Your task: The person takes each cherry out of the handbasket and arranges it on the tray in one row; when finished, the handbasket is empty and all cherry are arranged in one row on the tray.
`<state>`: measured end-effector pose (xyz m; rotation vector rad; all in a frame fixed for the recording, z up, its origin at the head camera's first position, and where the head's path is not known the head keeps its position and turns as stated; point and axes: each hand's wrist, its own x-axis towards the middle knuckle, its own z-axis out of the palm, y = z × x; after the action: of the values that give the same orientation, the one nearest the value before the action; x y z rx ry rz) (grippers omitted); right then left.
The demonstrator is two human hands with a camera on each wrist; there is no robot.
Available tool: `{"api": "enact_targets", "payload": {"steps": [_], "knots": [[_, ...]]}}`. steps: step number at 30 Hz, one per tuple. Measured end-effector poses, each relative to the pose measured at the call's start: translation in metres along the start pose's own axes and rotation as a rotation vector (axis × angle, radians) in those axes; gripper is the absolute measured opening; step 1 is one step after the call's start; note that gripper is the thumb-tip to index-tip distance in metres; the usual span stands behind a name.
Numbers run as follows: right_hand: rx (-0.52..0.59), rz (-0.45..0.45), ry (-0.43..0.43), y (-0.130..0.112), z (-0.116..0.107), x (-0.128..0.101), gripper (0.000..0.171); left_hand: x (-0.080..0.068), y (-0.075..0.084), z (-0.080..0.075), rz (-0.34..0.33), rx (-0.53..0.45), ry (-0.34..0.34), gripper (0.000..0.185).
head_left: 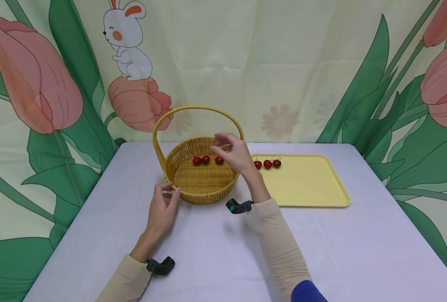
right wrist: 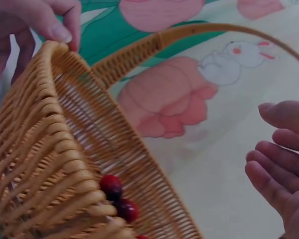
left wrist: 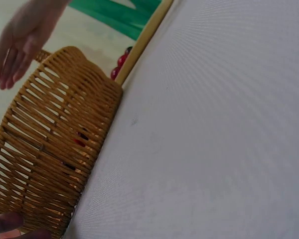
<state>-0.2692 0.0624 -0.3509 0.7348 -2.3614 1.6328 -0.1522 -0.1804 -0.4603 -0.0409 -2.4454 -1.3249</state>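
A round woven basket [head_left: 208,196] with a tall arched handle [head_left: 198,107] stands on the table. Three red cherries [head_left: 206,159] lie inside it, toward the back. My left hand [head_left: 162,208] pinches the rim at the front left, thumb and index finger at the edge in the right wrist view. Above the basket's right side hovers my right hand [head_left: 235,153], its fingers loosely bent with nothing between them. Just right of the basket is a yellow tray [head_left: 306,184]; three more cherries [head_left: 267,164] lie in a row near its back left corner.
A white cloth covers the table [head_left: 208,251]. Behind it hangs a curtain [head_left: 223,63] printed with tulips and a rabbit. The basket's handle arches up close to the right hand.
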Motion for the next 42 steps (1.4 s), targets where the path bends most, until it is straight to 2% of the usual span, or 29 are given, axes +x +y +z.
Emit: {"api": "enact_targets", "payload": {"steps": [8,20,31,36,42], "knots": [[-0.013,0.11,0.024,0.022,0.022,0.014,0.048,0.0,-0.001,0.001,0.011,-0.008,0.006,0.046],[-0.091,0.292,0.002,0.048,0.035,0.027,0.049,0.001,-0.001,0.002,-0.003,-0.006,0.003,0.046],[-0.219,0.38,-0.02,0.06,0.043,0.036,0.041,0.0,0.001,0.003,-0.023,-0.002,-0.01,0.046],[-0.276,0.42,-0.059,0.06,0.044,0.039,0.04,0.001,0.001,0.002,-0.021,0.005,0.001,0.046],[-0.327,0.449,-0.146,0.062,0.046,0.038,0.042,0.001,0.001,0.001,-0.011,0.014,0.003,0.044]]}}
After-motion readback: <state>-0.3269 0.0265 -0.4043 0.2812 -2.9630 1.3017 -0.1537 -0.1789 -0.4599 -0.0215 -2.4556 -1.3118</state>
